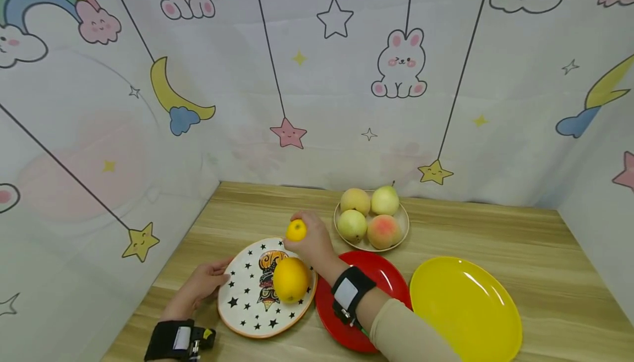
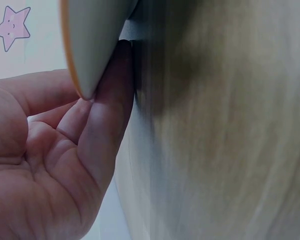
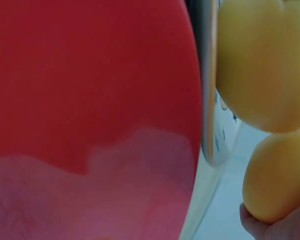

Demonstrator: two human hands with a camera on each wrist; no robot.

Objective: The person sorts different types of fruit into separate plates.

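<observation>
A white plate point(image 1: 242, 312) with black stars, a cartoon picture and an orange rim lies at the left of the table. My left hand point(image 1: 205, 282) pinches its left edge; in the left wrist view, fingers point(image 2: 107, 120) reach under the rim point(image 2: 72, 60). On the plate's right half sits a large yellow orange point(image 1: 290, 279). Just beyond it, over the plate's far right edge, my right hand point(image 1: 317, 243) holds a smaller yellow lemon point(image 1: 296, 230). The right wrist view has the lemon point(image 3: 275, 175) at the fingertips, close to the orange point(image 3: 262, 65).
Right of the starred plate is a red plate point(image 1: 391, 279), partly under my right forearm. A yellow plate point(image 1: 465, 307) lies further right. Behind them a small dish point(image 1: 407, 224) holds pears and peaches, several in all. Printed cloth walls point(image 1: 317, 92) enclose the wooden table point(image 1: 550, 274).
</observation>
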